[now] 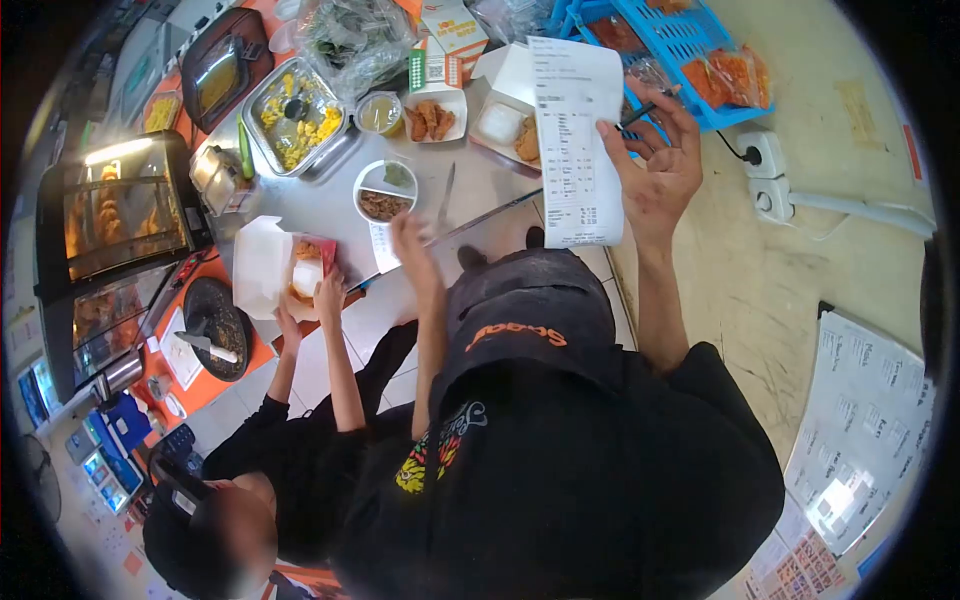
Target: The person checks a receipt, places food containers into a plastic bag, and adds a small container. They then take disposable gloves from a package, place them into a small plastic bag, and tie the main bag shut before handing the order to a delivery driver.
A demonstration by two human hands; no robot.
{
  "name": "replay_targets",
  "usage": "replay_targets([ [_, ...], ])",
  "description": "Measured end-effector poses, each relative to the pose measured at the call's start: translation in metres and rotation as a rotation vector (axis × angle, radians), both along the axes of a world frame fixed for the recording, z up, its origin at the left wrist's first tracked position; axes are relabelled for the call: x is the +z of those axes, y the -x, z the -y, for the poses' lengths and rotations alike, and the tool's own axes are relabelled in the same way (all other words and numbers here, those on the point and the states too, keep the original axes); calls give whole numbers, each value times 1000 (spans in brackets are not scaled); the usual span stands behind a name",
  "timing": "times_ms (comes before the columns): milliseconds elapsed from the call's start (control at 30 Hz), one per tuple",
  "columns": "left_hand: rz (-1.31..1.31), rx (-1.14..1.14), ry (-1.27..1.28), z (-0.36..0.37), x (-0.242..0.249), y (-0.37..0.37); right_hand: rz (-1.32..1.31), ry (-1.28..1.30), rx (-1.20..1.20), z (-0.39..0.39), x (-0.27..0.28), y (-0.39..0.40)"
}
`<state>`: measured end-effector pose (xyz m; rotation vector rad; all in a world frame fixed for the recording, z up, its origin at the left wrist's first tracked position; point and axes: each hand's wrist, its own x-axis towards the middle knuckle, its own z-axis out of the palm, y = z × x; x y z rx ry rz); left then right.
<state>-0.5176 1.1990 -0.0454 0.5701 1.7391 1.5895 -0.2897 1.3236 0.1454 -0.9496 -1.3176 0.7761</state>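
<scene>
My right hand (662, 180) is raised at the right, closed on a long printed receipt (575, 150) and a dark pen (638, 115). The receipt hangs upright and overlaps the counter and an open food box (502, 122) behind it. My left hand (414, 252) is over the counter's front edge, its fingers loosely stretched and partly smeared by motion, with nothing visible in them. Just beyond it are a round two-part bowl (385, 190) of shredded brown food and something green, and a small paper slip (383, 248).
At left, another person's hands (318, 305) hold an open box (262, 262) of rice and fried chicken. A metal tray (293, 118) of yellow food, a fried-food carton (436, 115) and blue baskets (680, 50) stand behind. A knife (205, 345) lies on a stone mortar (225, 310).
</scene>
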Motion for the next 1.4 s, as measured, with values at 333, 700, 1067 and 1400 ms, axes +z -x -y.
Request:
replay_targets([
  [333, 850, -761, 102, -57, -9, -89, 101, 475, 222, 58, -135, -16],
  [700, 249, -572, -85, -22, -11, -84, 126, 869, 420, 67, -183, -14],
  [1067, 442, -117, 86, 8, -50, -50, 417, 439, -284, -72, -239, -67],
  [1400, 322, -1, 60, 36, -35, -5, -98, 1004, -840, -221, -357, -165],
])
